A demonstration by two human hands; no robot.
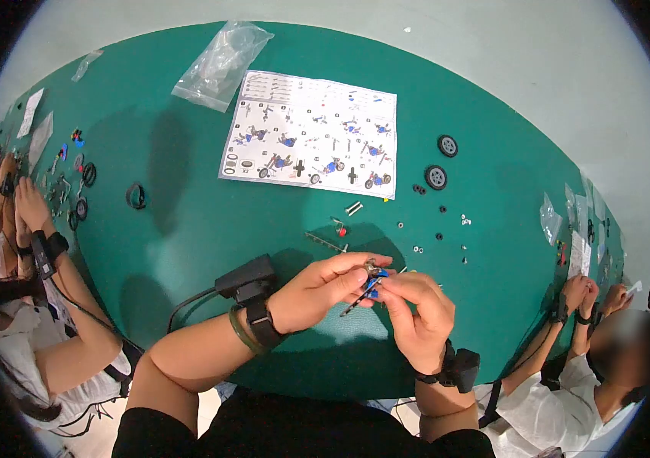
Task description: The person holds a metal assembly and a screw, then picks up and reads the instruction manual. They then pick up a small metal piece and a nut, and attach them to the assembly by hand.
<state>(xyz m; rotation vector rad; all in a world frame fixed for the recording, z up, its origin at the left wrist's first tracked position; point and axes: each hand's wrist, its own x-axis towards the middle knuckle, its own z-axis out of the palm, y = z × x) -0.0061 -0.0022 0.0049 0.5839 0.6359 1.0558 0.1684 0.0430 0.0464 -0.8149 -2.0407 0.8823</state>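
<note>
My left hand [325, 288] and my right hand [420, 305] meet above the near part of the green table, both closed on a small blue and metal assembly [374, 281]. A dark perforated strip slants down and left from it, between the hands. Fingers hide part of the assembly. Just beyond my left hand lies another perforated strip [326, 242]. Farther up are a small part with a red piece [341, 229] and silver pins [353, 208]. The printed instruction sheet [310, 136] lies flat beyond them.
Two black wheels [436, 177] lie right of the sheet, with small black and silver pieces nearer me. A plastic bag [222, 65] touches the sheet's upper left. A black ring [136, 196] lies left. People work at both sides, with their own parts, bags and papers.
</note>
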